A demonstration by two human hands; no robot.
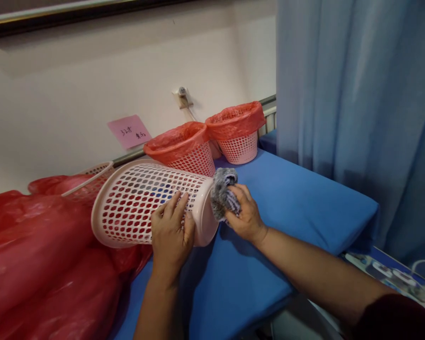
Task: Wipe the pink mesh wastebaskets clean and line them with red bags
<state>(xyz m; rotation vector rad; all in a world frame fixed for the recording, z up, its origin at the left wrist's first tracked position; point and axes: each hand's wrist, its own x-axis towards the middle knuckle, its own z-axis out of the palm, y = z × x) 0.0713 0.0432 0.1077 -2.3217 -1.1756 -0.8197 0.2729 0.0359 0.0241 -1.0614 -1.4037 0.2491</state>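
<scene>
A pale pink mesh wastebasket [127, 203] lies on its side on a blue-covered bed [269, 203], its solid base facing right. My left hand [173, 226] holds it from the near side, fingers spread over the mesh and thumb close to the base. Bunched in my right hand [246, 212] is a grey, fuzzy cleaning cloth [219, 193], pressed against the wastebasket's base. The fingers on the cloth's far side are partly hidden.
Two upright wastebaskets with red liners [187, 146] [237, 132] stand by the wall. Red plastic bags [38, 255] heap up at left, beside another basket [92, 182]. A blue curtain [347, 104] hangs at right, above cluttered devices [393, 274]. A pink note [129, 131] is on the wall.
</scene>
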